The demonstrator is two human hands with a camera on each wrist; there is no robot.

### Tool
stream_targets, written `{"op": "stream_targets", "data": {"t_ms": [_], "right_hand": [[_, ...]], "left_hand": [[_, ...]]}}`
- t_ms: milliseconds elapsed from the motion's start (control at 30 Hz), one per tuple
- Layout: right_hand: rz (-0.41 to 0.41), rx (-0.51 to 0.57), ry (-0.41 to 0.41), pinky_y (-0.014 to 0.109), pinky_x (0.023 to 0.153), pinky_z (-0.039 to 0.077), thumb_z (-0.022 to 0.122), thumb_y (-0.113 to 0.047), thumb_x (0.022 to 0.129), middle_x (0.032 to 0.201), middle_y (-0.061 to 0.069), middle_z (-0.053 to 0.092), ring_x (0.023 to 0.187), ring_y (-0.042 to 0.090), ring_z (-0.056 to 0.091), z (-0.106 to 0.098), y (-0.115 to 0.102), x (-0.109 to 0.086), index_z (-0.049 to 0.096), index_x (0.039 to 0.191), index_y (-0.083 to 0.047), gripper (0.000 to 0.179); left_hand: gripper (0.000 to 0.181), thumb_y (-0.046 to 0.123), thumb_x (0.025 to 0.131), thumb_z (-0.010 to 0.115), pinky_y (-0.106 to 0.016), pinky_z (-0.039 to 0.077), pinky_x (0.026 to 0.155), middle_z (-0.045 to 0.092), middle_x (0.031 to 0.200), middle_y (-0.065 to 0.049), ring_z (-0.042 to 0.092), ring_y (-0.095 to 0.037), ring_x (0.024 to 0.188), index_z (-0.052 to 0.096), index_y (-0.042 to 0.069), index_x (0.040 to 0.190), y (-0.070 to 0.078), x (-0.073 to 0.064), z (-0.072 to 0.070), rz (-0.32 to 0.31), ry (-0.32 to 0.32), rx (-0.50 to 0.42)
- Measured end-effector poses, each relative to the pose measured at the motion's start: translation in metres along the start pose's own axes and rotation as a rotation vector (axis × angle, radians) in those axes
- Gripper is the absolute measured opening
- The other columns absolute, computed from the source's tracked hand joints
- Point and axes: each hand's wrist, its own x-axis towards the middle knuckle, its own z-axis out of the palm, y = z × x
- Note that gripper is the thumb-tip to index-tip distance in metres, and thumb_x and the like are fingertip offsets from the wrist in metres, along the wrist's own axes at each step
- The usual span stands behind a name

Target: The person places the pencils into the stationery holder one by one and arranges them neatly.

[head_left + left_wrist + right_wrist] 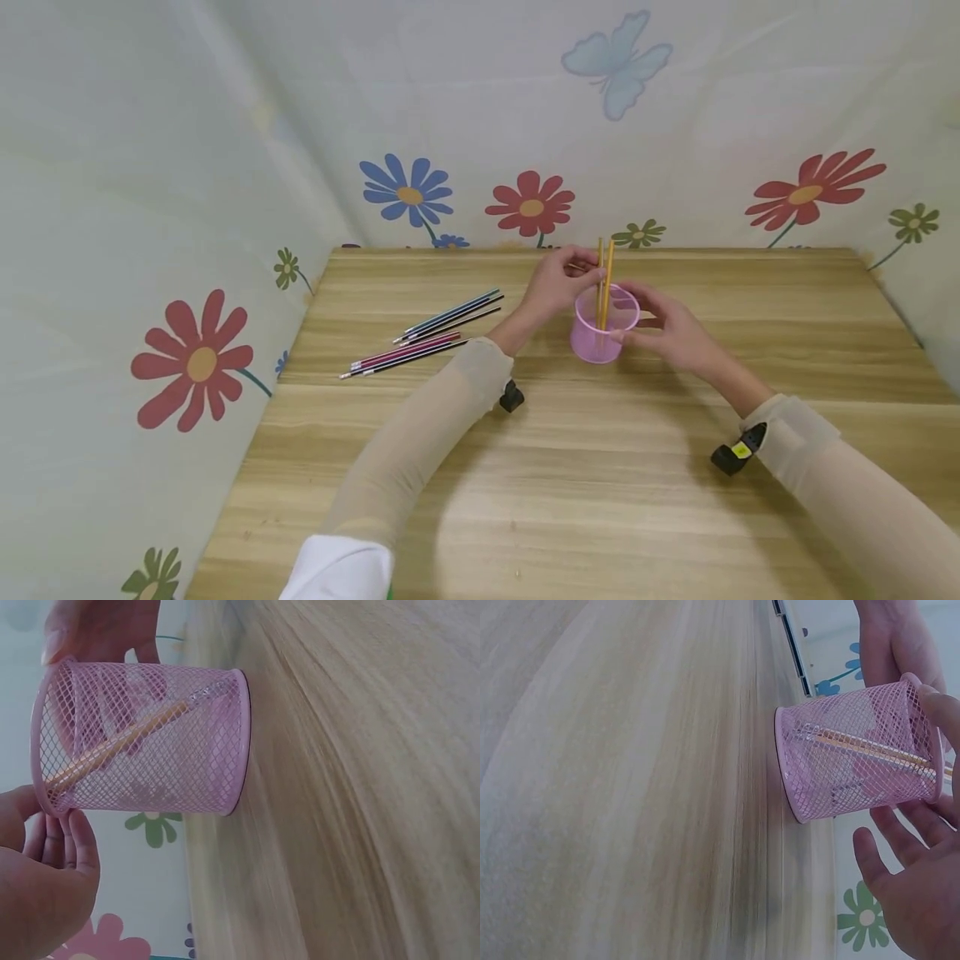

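Observation:
A pink mesh pencil cup [596, 343] stands upright on the wooden table, with yellow pencils [608, 287] poking out of its top. Through the mesh in the left wrist view, a yellow pencil [127, 738] slants from the base up to the rim. My left hand [558, 283] is at the cup's left side, thumb and fingertips pinching the yellow pencils just above the rim. From the right, my right hand [667, 329] holds the cup near its rim, thumb in front and fingers behind. Its palm [922, 892] shows beside the cup in the right wrist view.
Left of the cup lie several loose pencils in two groups: blue and black ones [450, 315] farther back, red and black ones [405, 354] nearer. A flower-printed curtain [465, 100] hangs behind the table's back edge and along its left side.

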Motion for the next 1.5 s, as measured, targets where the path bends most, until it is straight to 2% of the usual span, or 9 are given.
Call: {"op": "stream_targets", "data": {"t_ms": [200,367,633,767,933,1033,1133,1333,1500], "right_hand": [[0.007,0.02,-0.005,0.061,0.11,0.046,0.081,-0.003,0.092,0.153,0.026,0.051,0.137,0.043,0.054,0.0,-0.002,-0.005,0.041,0.159,-0.001,0.078],[0.029,0.063,-0.051,0.063,0.114,0.042,0.081,-0.004,0.092,0.158,0.024,0.046,0.143,0.044,0.047,-0.001,-0.004,0.001,0.035,0.16,0.002,0.082],[0.046,0.08,-0.045,0.063,0.117,0.038,0.083,-0.004,0.09,0.16,0.025,0.042,0.148,0.045,0.04,0.001,-0.004,0.007,0.032,0.16,0.005,0.087],[0.03,0.092,-0.038,0.063,0.117,0.038,0.083,-0.004,0.09,0.158,0.025,0.045,0.147,0.045,0.041,0.004,-0.001,0.007,0.035,0.159,0.005,0.084],[0.021,0.083,-0.028,0.062,0.117,0.039,0.083,-0.004,0.09,0.155,0.023,0.049,0.144,0.043,0.046,0.003,0.0,0.007,0.039,0.157,0.003,0.08],[0.024,0.067,-0.015,0.062,0.116,0.039,0.084,-0.004,0.09,0.154,0.022,0.051,0.142,0.042,0.049,0.002,-0.001,0.007,0.041,0.157,0.002,0.08],[0.025,0.063,-0.008,0.063,0.116,0.04,0.084,-0.003,0.09,0.154,0.023,0.05,0.141,0.044,0.049,0.001,-0.001,0.007,0.04,0.157,0.002,0.08],[0.021,0.08,-0.009,0.063,0.114,0.041,0.083,-0.002,0.09,0.153,0.025,0.05,0.14,0.047,0.05,0.002,0.001,0.005,0.04,0.157,0.004,0.08],[0.011,0.091,-0.016,0.062,0.114,0.042,0.083,-0.001,0.09,0.153,0.025,0.05,0.139,0.047,0.05,0.003,0.001,0.005,0.04,0.157,0.003,0.08]], "left_hand": [[0.028,0.022,0.098,0.079,-0.02,0.056,0.089,0.073,0.111,-0.003,0.07,-0.014,0.1,0.071,0.006,0.121,0.002,-0.002,-0.002,-0.03,-0.05,0.029],[0.034,0.028,0.099,0.078,-0.021,0.056,0.091,0.073,0.115,-0.001,0.068,-0.014,0.106,0.071,0.009,0.126,0.003,-0.004,-0.021,-0.061,-0.09,0.05],[0.034,0.028,0.101,0.076,-0.03,0.058,0.093,0.072,0.118,-0.005,0.069,-0.019,0.108,0.07,0.008,0.128,0.004,-0.014,-0.087,-0.051,-0.096,0.131],[0.036,0.027,0.102,0.074,-0.035,0.056,0.098,0.071,0.123,-0.009,0.067,-0.023,0.113,0.069,0.007,0.132,-0.009,-0.023,-0.124,-0.09,-0.125,0.166],[0.032,0.025,0.103,0.074,-0.039,0.055,0.098,0.07,0.121,-0.009,0.065,-0.025,0.111,0.072,0.007,0.129,-0.033,-0.031,-0.156,-0.159,-0.069,0.197],[0.031,0.024,0.102,0.074,-0.041,0.054,0.097,0.07,0.12,-0.01,0.065,-0.027,0.11,0.073,0.006,0.127,-0.045,-0.034,-0.166,-0.195,-0.041,0.224],[0.029,0.023,0.102,0.074,-0.042,0.055,0.096,0.07,0.12,-0.012,0.065,-0.028,0.11,0.074,0.004,0.124,-0.055,-0.038,-0.17,-0.217,-0.05,0.274],[0.02,0.021,0.103,0.072,-0.042,0.056,0.09,0.07,0.115,-0.01,0.065,-0.028,0.106,0.075,0.007,0.116,-0.071,-0.041,-0.173,-0.277,-0.061,0.332],[0.019,0.019,0.102,0.073,-0.041,0.055,0.09,0.072,0.113,-0.01,0.066,-0.028,0.105,0.077,0.006,0.116,-0.077,-0.043,-0.173,-0.293,-0.098,0.377]]}}
